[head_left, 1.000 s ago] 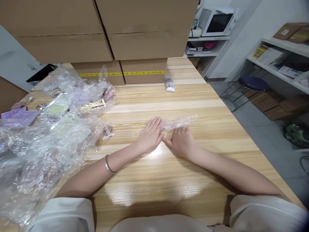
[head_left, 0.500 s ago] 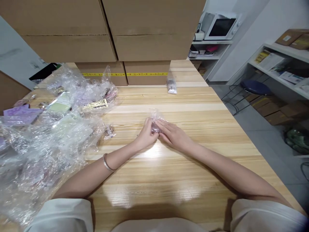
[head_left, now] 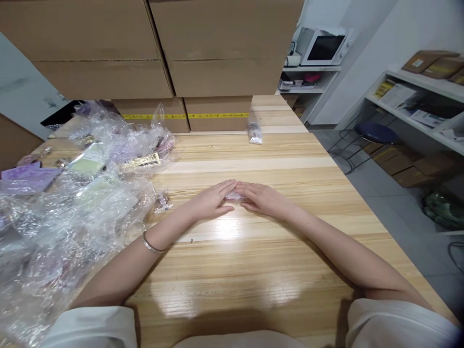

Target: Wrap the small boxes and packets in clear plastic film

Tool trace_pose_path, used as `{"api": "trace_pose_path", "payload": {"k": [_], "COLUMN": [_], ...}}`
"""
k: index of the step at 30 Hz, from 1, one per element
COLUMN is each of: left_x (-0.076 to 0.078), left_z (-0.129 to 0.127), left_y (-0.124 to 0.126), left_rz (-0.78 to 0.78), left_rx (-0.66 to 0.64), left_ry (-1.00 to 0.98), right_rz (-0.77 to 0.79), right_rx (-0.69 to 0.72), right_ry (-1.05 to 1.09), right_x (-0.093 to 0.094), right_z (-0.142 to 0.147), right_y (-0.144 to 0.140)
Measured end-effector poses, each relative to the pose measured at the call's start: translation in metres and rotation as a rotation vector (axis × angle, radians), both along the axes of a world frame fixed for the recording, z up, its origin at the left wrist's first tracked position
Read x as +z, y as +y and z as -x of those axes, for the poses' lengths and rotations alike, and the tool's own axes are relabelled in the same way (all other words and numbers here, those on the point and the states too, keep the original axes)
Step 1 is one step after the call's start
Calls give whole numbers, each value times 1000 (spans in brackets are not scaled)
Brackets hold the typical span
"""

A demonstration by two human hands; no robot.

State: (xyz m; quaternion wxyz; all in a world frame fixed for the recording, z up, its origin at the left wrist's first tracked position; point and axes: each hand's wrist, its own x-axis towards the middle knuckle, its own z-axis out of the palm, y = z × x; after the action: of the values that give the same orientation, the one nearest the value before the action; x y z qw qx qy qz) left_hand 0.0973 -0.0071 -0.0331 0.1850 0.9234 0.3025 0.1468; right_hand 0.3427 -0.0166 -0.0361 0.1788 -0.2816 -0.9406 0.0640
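A small clear plastic packet (head_left: 235,196) lies on the wooden table (head_left: 232,275), mostly covered by my hands. My left hand (head_left: 212,199) rests against its left side, fingers stretched out over the far edge and thumb apart on the near side. From the other side my right hand (head_left: 264,199) lies over the packet, fingers extended and thumb spread away. The fingertips of both hands meet at the far edge. What is inside the packet cannot be made out. A tiny dark scrap (head_left: 192,240) sits on the table nearer to me, left of centre.
A heap of clear plastic packets (head_left: 90,212) covers the table's left side, with a small packet (head_left: 163,200) at its edge. Another filled packet (head_left: 254,133) stands farther back. Stacked cardboard boxes (head_left: 221,77) block the far side. A stool (head_left: 376,132) stands right of the table.
My left hand has gone from a closed grip on the packet to stretched fingers beside it. The packet now looks lower and flatter under both hands. The view has shifted slightly.
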Motion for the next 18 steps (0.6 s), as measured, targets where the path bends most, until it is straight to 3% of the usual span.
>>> {"api": "trace_pose_path", "payload": {"k": [5, 8, 12, 18], "left_x": [-3, -3, -6, -13], "left_z": [0, -1, 1, 4], "left_y": [11, 15, 20, 22], "left_rz": [171, 151, 65, 112], "left_rx": [95, 273, 420, 429], "left_ry": [-189, -427, -562, -553], "right_rz": [12, 95, 565, 651], "right_rx": [-174, -393, -808, -997], "right_ry": [30, 290, 1117, 1320], "right_x": [-5, -7, -14, -16], "right_z": [-1, -7, -10, 6], "right_y": [10, 29, 92, 205]}}
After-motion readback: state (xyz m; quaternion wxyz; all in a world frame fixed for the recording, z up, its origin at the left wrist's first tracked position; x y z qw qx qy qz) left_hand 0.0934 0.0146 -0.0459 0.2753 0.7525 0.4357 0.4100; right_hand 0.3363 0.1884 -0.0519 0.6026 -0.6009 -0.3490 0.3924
